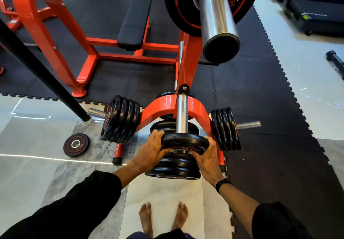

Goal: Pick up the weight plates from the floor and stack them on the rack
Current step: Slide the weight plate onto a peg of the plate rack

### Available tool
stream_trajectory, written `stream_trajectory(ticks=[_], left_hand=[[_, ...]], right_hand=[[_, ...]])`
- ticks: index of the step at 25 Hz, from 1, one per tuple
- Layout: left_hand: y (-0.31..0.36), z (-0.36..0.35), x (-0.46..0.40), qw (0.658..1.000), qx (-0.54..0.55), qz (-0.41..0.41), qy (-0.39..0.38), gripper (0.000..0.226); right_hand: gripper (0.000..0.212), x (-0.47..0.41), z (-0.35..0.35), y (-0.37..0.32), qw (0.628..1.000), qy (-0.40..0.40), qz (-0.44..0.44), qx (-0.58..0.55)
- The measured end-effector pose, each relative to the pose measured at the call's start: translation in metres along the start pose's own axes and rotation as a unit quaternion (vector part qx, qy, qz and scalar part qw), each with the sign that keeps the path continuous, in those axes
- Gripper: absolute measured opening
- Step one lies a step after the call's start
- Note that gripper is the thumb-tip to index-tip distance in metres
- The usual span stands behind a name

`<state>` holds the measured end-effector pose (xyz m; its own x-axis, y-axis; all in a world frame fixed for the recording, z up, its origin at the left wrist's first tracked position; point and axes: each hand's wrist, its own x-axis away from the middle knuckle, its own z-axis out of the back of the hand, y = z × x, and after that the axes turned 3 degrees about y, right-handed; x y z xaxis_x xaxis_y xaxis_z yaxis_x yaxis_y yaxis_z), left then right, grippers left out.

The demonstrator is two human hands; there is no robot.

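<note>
While seen from the head camera, low in the middle of the frame: left hand (pixel 153 149) and right hand (pixel 207 158) both clamped on one black weight plate (pixel 186 140), fingers curled over its rim on either side, thumbs tucked under its face. Plate held level around the chrome peg (pixel 181 115) of the orange rack (pixel 168 106); just above a stack of plates (pixel 174 168), contact with the stack hard to judge. More plates (pixel 168 127) behind, partly hidden by the held one. Left of centre, a row of plates (pixel 121 120) on a side peg; right of centre, another row (pixel 225 128), its lower edge partly hidden behind the right hand. Lower left, one small plate (pixel 76 144) flat on the pale floor (pixel 46 173), well apart from the rack. Top right, a thick bar end (pixel 217 24) with a large plate (pixel 178 10) cut off by the frame edge, lettering only partly readable. Bare feet (pixel 163 218) at bottom centre, ankles hidden by dark cloth. Black wristband (pixel 222 184) on the right wrist.
</note>
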<state>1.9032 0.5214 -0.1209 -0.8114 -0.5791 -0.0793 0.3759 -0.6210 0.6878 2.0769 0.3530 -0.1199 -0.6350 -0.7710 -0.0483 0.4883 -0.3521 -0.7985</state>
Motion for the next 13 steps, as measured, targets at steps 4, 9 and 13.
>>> stream_trajectory(ticks=[4,9,13], left_hand=[[-0.004,0.001,-0.018,1.0,-0.018,-0.002,0.002,0.062],[-0.005,0.007,-0.045,1.0,-0.009,-0.009,0.024,0.058],[-0.015,0.009,-0.081,0.999,-0.014,0.027,0.026,0.063]], right_hand=[[0.07,-0.022,0.001,0.004,1.0,-0.007,-0.007,0.016],[0.07,-0.052,0.0,0.004,0.998,-0.014,-0.031,0.051],[0.074,-0.087,0.0,-0.006,0.991,-0.022,-0.049,0.119]])
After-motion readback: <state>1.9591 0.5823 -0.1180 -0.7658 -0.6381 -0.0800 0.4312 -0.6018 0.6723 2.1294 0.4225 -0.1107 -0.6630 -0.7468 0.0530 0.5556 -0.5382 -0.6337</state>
